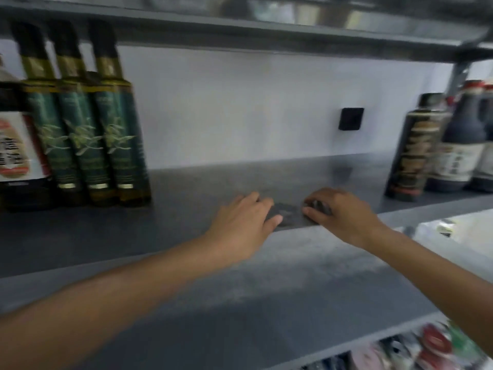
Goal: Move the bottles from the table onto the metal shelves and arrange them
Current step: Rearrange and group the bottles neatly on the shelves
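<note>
The view is blurred. My left hand [244,222] lies palm down on the grey metal shelf [202,188], fingers together. My right hand [341,212] rests beside it with its fingers curled. A small dark patch [285,213] sits on the shelf between the two hands and touches their fingertips; I cannot tell what it is. Three tall green bottles [88,140] with gold bands stand in a row at the shelf's left. A dark bottle with a gold label [416,153] stands at the right.
A dark bottle with a white and red label [13,148] stands left of the green ones. Dark sauce bottles [464,145] crowd the far right. A black square [350,118] is fixed to the white wall. Another shelf [240,30] hangs overhead. Coloured caps [432,345] show below.
</note>
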{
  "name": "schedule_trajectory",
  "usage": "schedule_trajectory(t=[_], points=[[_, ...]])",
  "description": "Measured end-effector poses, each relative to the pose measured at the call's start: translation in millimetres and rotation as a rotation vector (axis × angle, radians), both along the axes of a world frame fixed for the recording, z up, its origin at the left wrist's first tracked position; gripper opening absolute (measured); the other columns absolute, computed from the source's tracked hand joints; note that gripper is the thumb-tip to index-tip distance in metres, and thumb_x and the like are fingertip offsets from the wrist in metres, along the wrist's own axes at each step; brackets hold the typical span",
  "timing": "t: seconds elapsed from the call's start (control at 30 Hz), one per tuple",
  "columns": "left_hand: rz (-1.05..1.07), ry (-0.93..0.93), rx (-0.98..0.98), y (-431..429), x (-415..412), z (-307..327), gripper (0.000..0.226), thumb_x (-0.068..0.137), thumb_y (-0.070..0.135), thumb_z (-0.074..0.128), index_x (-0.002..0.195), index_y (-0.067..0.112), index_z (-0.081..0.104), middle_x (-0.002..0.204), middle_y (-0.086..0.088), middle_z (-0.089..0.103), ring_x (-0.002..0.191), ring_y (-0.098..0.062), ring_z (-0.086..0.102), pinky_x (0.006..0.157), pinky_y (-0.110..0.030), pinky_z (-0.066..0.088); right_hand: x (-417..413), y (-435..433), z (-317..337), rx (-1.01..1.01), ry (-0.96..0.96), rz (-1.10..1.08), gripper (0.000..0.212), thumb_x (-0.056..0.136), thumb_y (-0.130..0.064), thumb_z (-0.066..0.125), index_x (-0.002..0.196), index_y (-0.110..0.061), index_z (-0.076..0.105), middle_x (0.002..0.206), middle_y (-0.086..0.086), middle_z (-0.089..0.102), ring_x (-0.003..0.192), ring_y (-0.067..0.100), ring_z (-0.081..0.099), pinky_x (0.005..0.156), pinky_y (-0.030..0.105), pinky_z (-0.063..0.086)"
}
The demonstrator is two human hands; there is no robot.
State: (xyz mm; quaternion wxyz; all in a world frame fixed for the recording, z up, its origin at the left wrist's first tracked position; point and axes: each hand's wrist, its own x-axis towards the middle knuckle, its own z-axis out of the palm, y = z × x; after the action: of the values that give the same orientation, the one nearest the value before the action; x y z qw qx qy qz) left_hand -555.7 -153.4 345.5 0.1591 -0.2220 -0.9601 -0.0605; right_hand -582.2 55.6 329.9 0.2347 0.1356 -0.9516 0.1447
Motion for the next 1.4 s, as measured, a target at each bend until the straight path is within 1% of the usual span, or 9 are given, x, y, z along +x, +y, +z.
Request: schedule_trajectory(t=[0.27, 0.33, 0.43, 0.6, 0.73, 0.9, 1.13, 1.3, 1.4], points=[[-0.073, -0.045, 0.043, 150, -19, -3, 0.043, 0.099, 0.044, 0.035, 0.129, 0.016, 0.047, 0.127, -0.006, 0.049, 0.122, -0.026, 0.043, 0.092, -0.041, 0.042, 13, 134, -12, -0.283, 0.03, -0.148, 0.018, 0.087, -0.029, 0.062, 0.098, -0.017, 0.07, 0.097, 0.002, 0.069, 0.089, 0.019, 0.064, 0.079, 0.038, 0.052], [-0.091, -0.054, 0.08, 172, -27, -2, 0.043, 0.098, 0.044, 0.038, 0.127, 0.014, 0.049, 0.126, -0.007, 0.051, 0.12, -0.027, 0.045, 0.092, -0.042, 0.043, 11, 154, -9, -0.404, 0.054, -0.165, 0.015, 0.086, -0.02, 0.066, 0.096, -0.01, 0.07, 0.095, 0.006, 0.071, 0.087, 0.02, 0.065, 0.08, 0.031, 0.05], [-0.098, -0.082, 0.135, 194, -42, -1, 0.048, 0.096, 0.045, 0.045, 0.133, 0.015, 0.045, 0.13, -0.008, 0.052, 0.121, -0.027, 0.048, 0.093, -0.041, 0.043, 6, 175, -2, -0.53, 0.075, -0.2, 0.008, 0.084, -0.013, 0.067, 0.09, -0.007, 0.066, 0.086, 0.007, 0.069, 0.081, 0.017, 0.062, 0.069, 0.018, 0.043], [-0.141, -0.179, 0.309, 223, -69, 3, 0.066, 0.089, 0.041, 0.059, 0.144, 0.019, 0.03, 0.14, -0.005, 0.047, 0.122, -0.022, 0.05, 0.099, -0.042, 0.043, -11, 204, -2, -0.735, 0.039, -0.181, 0.031, 0.081, -0.012, 0.071, 0.108, -0.008, 0.057, 0.101, 0.006, 0.064, 0.091, 0.018, 0.061, 0.074, 0.022, 0.045], [-0.242, -0.218, 0.516, 246, -85, 5, 0.065, 0.084, 0.032, 0.068, 0.14, 0.019, 0.038, 0.13, -0.002, 0.056, 0.113, -0.016, 0.056, 0.096, -0.038, 0.047, -26, 221, 5, -0.831, -0.141, -0.026, 0.05, 0.078, -0.015, 0.074, 0.124, -0.015, 0.054, 0.108, 0.001, 0.065, 0.096, 0.013, 0.064, 0.074, 0.02, 0.052], [-0.351, -0.288, 0.668, 254, -100, -2, 0.051, 0.082, 0.017, 0.071, 0.129, 0.016, 0.049, 0.114, 0.004, 0.063, 0.092, -0.004, 0.058, 0.074, -0.008, 0.044, -43, 229, 16, -0.765, -0.218, 0.133, 0.04, 0.075, -0.012, 0.076, 0.109, -0.021, 0.059, 0.096, -0.011, 0.067, 0.086, -0.002, 0.064, 0.066, 0.011, 0.051], [-0.322, -0.363, 0.824, 264, -118, -6, 0.048, 0.072, 0.013, 0.079, 0.116, 0.01, 0.061, 0.109, -0.004, 0.07, 0.096, -0.015, 0.067, 0.089, -0.034, 0.053, -57, 241, 11, -0.724, -0.23, 0.246, 0.044, 0.066, -0.022, 0.077, 0.108, -0.023, 0.062, 0.101, -0.009, 0.071, 0.093, 0.003, 0.067, 0.08, 0.017, 0.053], [-0.281, -0.362, 0.863, 262, -111, -4, 0.037, 0.07, 0.006, 0.079, 0.102, 0.017, 0.062, 0.096, -0.001, 0.071, 0.084, -0.008, 0.066, 0.079, -0.022, 0.054, -63, 244, 14, -0.688, -0.244, 0.331, 0.041, 0.069, -0.017, 0.079, 0.103, -0.03, 0.06, 0.097, -0.011, 0.07, 0.086, -0.001, 0.066, 0.072, 0.011, 0.051], [-0.221, -0.337, 0.904, 254, -102, -2, 0.038, 0.068, 0.003, 0.08, 0.102, 0.013, 0.065, 0.093, 0.0, 0.072, 0.082, -0.007, 0.067, 0.078, -0.023, 0.055, -70, 236, 19, -0.643, -0.259, 0.374, 0.042, 0.068, -0.016, 0.08, 0.102, -0.031, 0.061, 0.095, -0.012, 0.07, 0.083, -0.004, 0.065, 0.072, 0.011, 0.052]])
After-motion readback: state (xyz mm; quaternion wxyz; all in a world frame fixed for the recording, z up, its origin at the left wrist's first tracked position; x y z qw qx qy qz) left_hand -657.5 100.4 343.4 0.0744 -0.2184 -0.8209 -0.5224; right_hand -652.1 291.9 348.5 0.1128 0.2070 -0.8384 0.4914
